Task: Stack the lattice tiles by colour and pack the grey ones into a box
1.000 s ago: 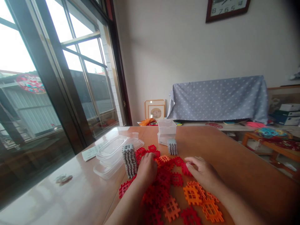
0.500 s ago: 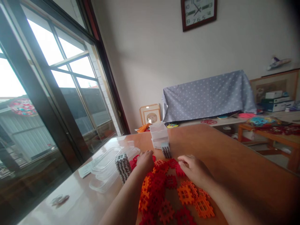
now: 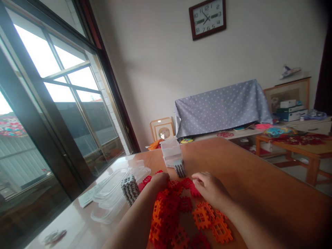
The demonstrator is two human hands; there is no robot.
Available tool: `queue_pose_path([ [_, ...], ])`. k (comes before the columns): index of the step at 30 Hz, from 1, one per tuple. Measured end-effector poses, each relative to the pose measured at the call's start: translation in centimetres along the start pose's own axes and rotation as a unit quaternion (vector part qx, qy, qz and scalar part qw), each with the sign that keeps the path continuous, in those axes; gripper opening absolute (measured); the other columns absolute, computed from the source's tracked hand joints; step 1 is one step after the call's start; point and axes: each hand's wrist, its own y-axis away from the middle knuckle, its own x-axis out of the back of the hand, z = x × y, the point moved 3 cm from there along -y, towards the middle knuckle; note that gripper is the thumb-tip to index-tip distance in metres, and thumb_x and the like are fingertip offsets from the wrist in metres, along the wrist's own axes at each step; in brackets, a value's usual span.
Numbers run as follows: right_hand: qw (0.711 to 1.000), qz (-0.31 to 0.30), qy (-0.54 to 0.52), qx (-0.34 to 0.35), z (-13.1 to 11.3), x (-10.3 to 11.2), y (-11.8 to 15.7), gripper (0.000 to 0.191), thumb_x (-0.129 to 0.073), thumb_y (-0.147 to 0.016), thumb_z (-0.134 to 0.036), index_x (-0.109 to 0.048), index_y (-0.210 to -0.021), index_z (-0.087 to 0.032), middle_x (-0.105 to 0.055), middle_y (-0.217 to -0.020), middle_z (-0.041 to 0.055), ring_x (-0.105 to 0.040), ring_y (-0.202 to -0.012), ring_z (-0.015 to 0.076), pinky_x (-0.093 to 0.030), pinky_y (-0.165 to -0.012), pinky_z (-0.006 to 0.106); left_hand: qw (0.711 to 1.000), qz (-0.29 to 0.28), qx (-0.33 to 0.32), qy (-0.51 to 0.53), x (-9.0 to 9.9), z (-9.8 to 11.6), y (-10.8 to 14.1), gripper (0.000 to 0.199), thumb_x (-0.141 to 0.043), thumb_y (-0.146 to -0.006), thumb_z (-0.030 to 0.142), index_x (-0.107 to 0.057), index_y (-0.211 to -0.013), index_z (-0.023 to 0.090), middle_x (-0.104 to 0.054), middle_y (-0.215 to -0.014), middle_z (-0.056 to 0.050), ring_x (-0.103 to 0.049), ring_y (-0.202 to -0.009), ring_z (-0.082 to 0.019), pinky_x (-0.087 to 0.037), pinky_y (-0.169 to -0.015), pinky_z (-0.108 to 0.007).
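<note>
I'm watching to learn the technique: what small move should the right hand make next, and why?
Perhaps the right hand should pinch the red waffle block at its near side, if it isn't already gripped; I can't tell. That block looks closest, while the orange waffle blocks lie farther toward the wearer.

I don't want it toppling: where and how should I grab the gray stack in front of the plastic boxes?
Probably pinch the gray stack low on its ridged sides, coming from the right with the right hand: it stands in layers, plastic boxes close behind, with the left hand to its left.
</note>
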Motion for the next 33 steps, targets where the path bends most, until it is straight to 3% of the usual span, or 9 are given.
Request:
queue_pose_path([
  [4,1.000,-0.003,-0.002,0.002,0.1,-0.1,-0.1,0.023,-0.052,-0.090,-0.029,-0.071,-0.103,-0.027,-0.074,-0.096,0.0036,-0.065,-0.092,0.0221,-0.047,-0.083,0.032,0.998,-0.018,0.039,-0.053,-0.2,-0.8,0.2,0.034,-0.062,-0.096,0.036,-0.061,-0.125,0.020,-0.061,-0.128,-0.009,-0.063,-0.110,-0.023,-0.055,-0.091,-0.042],
  [8,1.000,-0.004,-0.004,0.006,0.1,-0.1,-0.1,0.023,-0.052,-0.090,-0.030,-0.071,-0.103,-0.027,-0.074,-0.096,0.0030,-0.065,-0.092,0.0216,-0.047,-0.083,0.032,0.996,0.001,0.055,-0.069,0.1,-0.8,1.1,0.033,-0.063,-0.095,0.036,-0.062,-0.124,0.019,-0.062,-0.126,-0.009,-0.063,-0.109,-0.024,-0.055,-0.091,-0.042],
  [12,1.000,-0.004,0.000,0.012,0.3,-0.2,0.0,0.023,-0.052,-0.091,-0.030,-0.071,-0.104,-0.027,-0.074,-0.096,0.0026,-0.065,-0.092,0.0216,-0.047,-0.084,0.032,0.995,0.056,0.062,-0.054,0.5,-0.4,2.1,0.015,-0.075,-0.080,0.020,-0.074,-0.094,0.021,-0.071,-0.102,-0.010,-0.065,-0.106,-0.031,-0.048,-0.090,-0.041],
  [16,1.000,-0.002,0.002,0.015,0.4,-0.3,0.0,0.023,-0.052,-0.090,-0.030,-0.071,-0.103,-0.027,-0.074,-0.095,0.0026,-0.065,-0.092,0.0218,-0.048,-0.084,0.033,0.990,0.126,0.059,0.004,1.6,0.2,2.9,0.019,-0.071,-0.075,0.018,-0.076,-0.092,0.025,-0.072,-0.100,-0.012,-0.063,-0.107,-0.033,-0.043,-0.089,-0.038],
  [22,1.000,0.005,-0.028,0.008,-0.3,0.0,-0.1,0.025,-0.053,-0.091,-0.031,-0.071,-0.108,-0.026,-0.074,-0.098,0.0038,-0.066,-0.095,0.0222,-0.050,-0.087,0.035,0.959,0.199,0.043,0.195,2.6,1.9,4.6,0.029,-0.060,-0.086,0.028,-0.072,-0.111,0.021,-0.072,-0.097,-0.011,-0.064,-0.096,-0.026,-0.044,-0.080,-0.032],
  [24,0.998,0.003,-0.055,0.004,-0.9,0.1,0.0,0.029,-0.055,-0.090,-0.032,-0.068,-0.115,-0.026,-0.073,-0.100,0.0043,-0.066,-0.096,0.0219,-0.051,-0.088,0.035,0.940,0.193,0.039,0.278,2.1,2.8,5.6,0.035,-0.056,-0.088,0.033,-0.068,-0.117,0.017,-0.072,-0.092,-0.010,-0.066,-0.082,-0.022,-0.046,-0.071,-0.030],
  [28,0.994,-0.025,-0.106,0.017,-2.4,0.1,0.4,0.044,-0.064,-0.085,-0.033,-0.061,-0.128,-0.027,-0.070,-0.114,0.0061,-0.066,-0.103,0.0222,-0.053,-0.092,0.036,0.890,0.167,0.025,0.425,0.4,4.7,8.4,0.042,-0.062,-0.084,0.039,-0.064,-0.119,0.015,-0.072,-0.098,-0.010,-0.068,-0.078,-0.017,-0.049,-0.067,-0.026],
  [30,0.992,-0.044,-0.115,0.021,-3.2,0.0,0.6,0.051,-0.068,-0.082,-0.034,-0.058,-0.132,-0.028,-0.068,-0.120,0.0068,-0.065,-0.108,0.0236,-0.052,-0.096,0.038,0.790,0.133,0.036,0.597,-0.7,5.5,9.7,0.043,-0.075,-0.073,0.034,-0.065,-0.111,0.016,-0.071,-0.093,-0.007,-0.067,-0.076,-0.016,-0.049,-0.066,-0.025],
  [33,0.991,-0.074,-0.114,0.019,-3.9,-0.2,0.9,0.056,-0.072,-0.078,-0.034,-0.057,-0.131,-0.028,-0.067,-0.124,0.0077,-0.064,-0.112,0.0257,-0.052,-0.098,0.041,0.722,0.100,0.050,0.682,-1.8,6.5,10.9,0.043,-0.082,-0.066,0.028,-0.066,-0.104,0.017,-0.069,-0.087,-0.004,-0.065,-0.072,-0.014,-0.050,-0.065,-0.024],
])
